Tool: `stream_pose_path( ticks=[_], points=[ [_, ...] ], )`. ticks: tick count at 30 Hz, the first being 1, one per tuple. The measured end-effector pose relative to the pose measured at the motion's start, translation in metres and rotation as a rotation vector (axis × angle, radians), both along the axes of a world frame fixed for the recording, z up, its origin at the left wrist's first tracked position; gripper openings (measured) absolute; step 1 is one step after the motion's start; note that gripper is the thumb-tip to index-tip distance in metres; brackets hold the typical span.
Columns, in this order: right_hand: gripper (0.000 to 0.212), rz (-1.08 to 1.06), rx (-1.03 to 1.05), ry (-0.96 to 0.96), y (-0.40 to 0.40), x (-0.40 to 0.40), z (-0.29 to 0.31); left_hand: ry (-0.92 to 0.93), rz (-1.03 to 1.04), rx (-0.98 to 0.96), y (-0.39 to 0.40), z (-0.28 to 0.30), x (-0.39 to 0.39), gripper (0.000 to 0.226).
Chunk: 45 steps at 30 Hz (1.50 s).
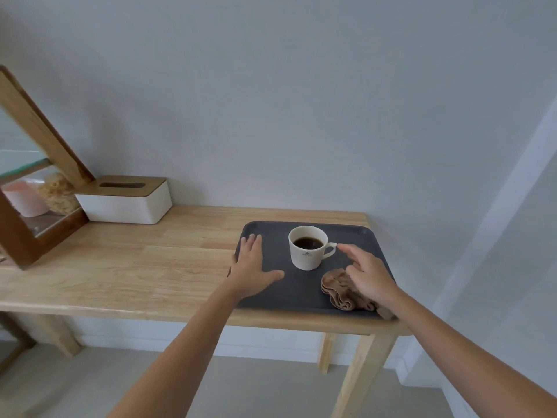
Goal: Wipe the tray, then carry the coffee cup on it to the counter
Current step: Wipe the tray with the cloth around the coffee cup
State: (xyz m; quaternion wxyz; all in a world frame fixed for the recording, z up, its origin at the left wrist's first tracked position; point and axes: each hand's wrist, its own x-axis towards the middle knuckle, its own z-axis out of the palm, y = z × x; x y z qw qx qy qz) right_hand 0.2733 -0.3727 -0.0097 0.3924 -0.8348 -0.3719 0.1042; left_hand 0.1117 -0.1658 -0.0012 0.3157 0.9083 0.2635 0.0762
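Observation:
A dark grey tray (301, 289) lies at the right end of a light wooden table (150, 267). On it stands a white coffee cup (308, 251) with dark coffee, its handle pointing right. A crumpled brown cloth (339, 289) lies on the tray's front right part. My left hand (251, 268) rests flat on the tray's left side, fingers spread, holding nothing. My right hand (369, 274) hovers over the cloth with fingers apart, its index finger reaching toward the cup's handle without touching it. Part of the cloth is hidden under this hand.
A white tissue box with a wooden lid (125, 199) stands at the back left by the wall. Further left sits a wooden glass-fronted case (36, 212) with its lid up. The tray lies close to the table's right and front edges.

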Motion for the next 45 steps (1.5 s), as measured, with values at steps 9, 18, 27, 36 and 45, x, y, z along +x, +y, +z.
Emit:
stream_pose_path(
  ticks=[9,18,27,36,45],
  points=[
    [0.043,-0.127,0.049,0.144,0.048,0.012,-0.003,-0.322,0.134,-0.512,-0.025,-0.022,0.066,0.070],
    [0.036,-0.086,0.081,0.149,0.079,0.024,0.003,-0.459,0.208,-0.453,-0.004,-0.029,0.069,0.062],
    [0.033,-0.006,0.101,0.204,0.155,0.034,-0.001,-0.454,0.255,-0.433,0.062,-0.019,0.066,0.062],
    [0.033,0.038,0.119,0.218,0.188,0.043,-0.013,-0.400,0.291,-0.407,0.091,-0.022,0.069,0.062],
    [0.061,0.196,-0.091,0.146,0.152,0.036,0.008,-0.217,0.245,-0.167,0.068,-0.026,0.054,0.081]
  ],
)
